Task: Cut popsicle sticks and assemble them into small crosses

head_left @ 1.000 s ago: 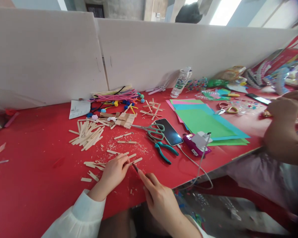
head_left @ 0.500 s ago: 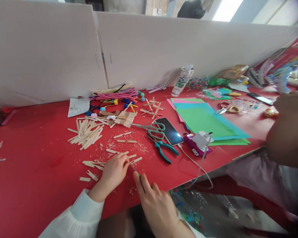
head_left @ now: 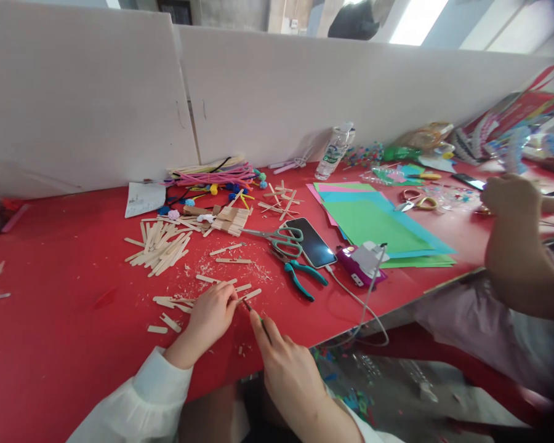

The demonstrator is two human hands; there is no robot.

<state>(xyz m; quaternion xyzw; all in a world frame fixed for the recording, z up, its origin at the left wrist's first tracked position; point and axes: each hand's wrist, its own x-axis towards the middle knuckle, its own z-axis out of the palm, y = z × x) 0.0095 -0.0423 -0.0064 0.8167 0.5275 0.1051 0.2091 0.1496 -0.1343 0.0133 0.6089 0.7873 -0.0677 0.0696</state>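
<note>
Premises: a craft workshop or craft room; which of the two cannot be told. A long red table (head_left: 60, 307) carries craft stock: wooden sticks (head_left: 164, 251), pipe cleaners (head_left: 216, 175), pompoms (head_left: 173, 215) and coloured paper (head_left: 378, 224). Hand tools noted: scissors (head_left: 288, 241) and pliers (head_left: 303, 277). Shavings (head_left: 258, 271) litter the surface. White panels (head_left: 327, 80) line the far edge, a bare grey wall (head_left: 235, 15) beyond. A second person's arm (head_left: 512, 240) at the right indicates shared seating. Coloured scraps (head_left: 357, 403) lie on the floor (head_left: 392, 409).
</note>
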